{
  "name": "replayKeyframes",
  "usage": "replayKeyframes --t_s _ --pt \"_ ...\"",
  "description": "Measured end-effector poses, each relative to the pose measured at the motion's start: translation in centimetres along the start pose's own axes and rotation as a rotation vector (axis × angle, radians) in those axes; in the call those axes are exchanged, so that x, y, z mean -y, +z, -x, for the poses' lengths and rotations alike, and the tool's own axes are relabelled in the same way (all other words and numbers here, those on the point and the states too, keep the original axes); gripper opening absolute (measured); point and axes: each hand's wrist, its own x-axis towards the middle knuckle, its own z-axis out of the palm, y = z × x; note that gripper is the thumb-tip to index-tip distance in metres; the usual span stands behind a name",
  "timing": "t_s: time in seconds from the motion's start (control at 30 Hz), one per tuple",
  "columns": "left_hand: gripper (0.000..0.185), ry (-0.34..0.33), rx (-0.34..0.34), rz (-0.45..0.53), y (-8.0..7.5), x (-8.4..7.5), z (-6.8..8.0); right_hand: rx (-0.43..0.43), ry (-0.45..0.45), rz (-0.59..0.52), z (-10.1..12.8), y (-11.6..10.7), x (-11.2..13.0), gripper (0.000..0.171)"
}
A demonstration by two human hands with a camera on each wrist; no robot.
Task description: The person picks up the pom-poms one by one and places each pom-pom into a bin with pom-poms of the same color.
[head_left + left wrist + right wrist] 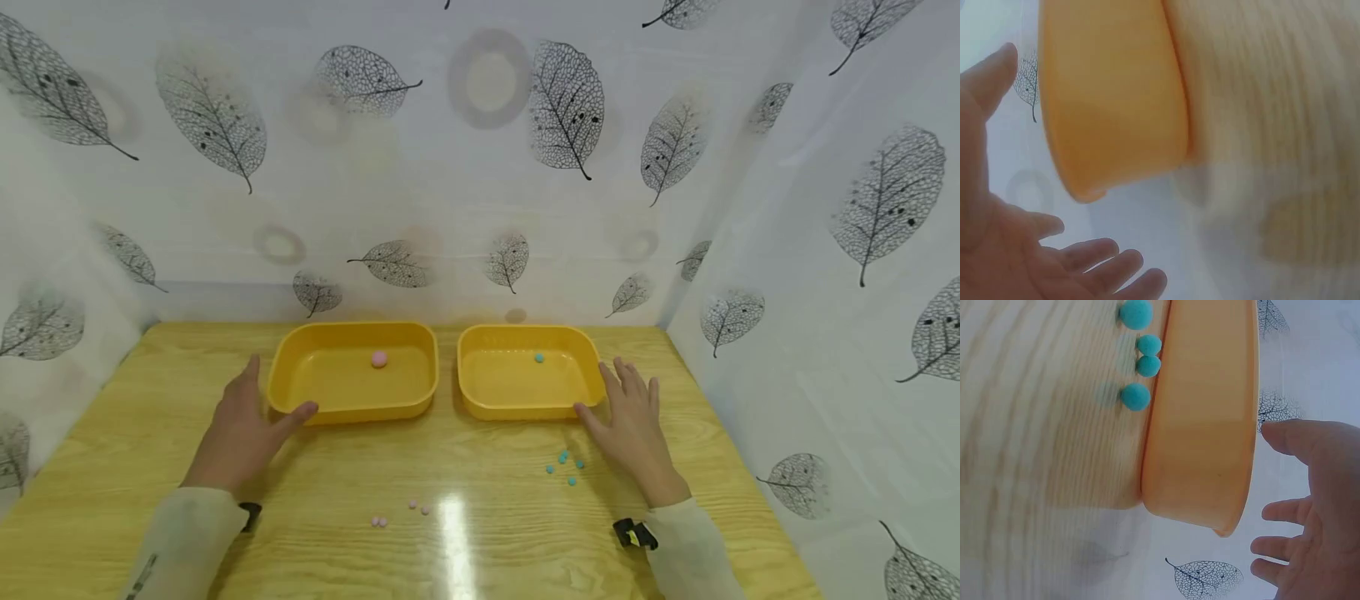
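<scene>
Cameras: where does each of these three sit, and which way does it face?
Head: worn high, looks down at two yellow trays, left tray and right tray, both hands and sleeves.
Left wrist: beside the left hand, faces the left tray's outer wall.
Right wrist: beside the right hand, faces the right tray's wall and teal balls.
Head and right wrist share those balls.

Two yellow trays [352, 412] sit on the table [480, 550]. Five pink pom-poms [379, 359]: one in the nine-o'clock tray. Six teal pom-poms [563, 457]: one in the three-o'clock tray.
</scene>
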Motion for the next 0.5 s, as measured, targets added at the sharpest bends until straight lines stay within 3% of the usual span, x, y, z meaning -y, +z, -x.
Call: replayKeyframes --t_s 0.27,0.5 --pt "0.124 -0.067 0.102 0.151 -0.4 0.7 -0.7 -0.05 -0.039 -0.058 0.0 0.2 0.0 0.065" --pt "0.115 -0.059 0.135 0.202 -1.3 0.8 -0.7 0.024 -0.02 -0.076 -0.7 0.0 1.6 0.056"
